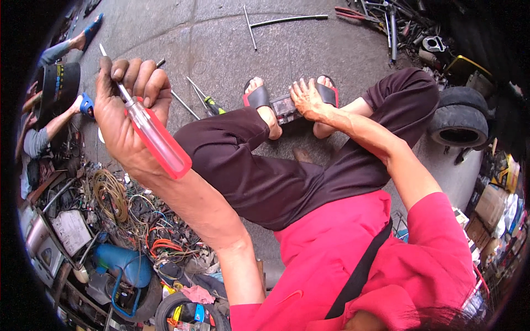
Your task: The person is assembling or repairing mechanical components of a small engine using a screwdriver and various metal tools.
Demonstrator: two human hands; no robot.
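My left hand (118, 118) is raised at the left, its fingers curled around a screwdriver (164, 144) with a red and clear handle. The handle lies along my wrist, and the thin metal tip points up past my thumb. Low on the ground, between my sandalled feet, sits a small grey boxy thing (285, 110); its kind is not plain. My right hand (307, 100) lies on its right side with fingers outstretched. Left of my feet is a tool with a green and black grip (213, 105), next to a metal rod (184, 105).
A T-handle wrench (287, 20) lies on the concrete ahead. Red-handled pliers (356, 15) and metal parts are heaped at far right, with stacked tyres (459, 129) nearer. Tangled wires (160, 220) and a blue tank (122, 265) fill the left. Another person's leg (61, 118) shows there.
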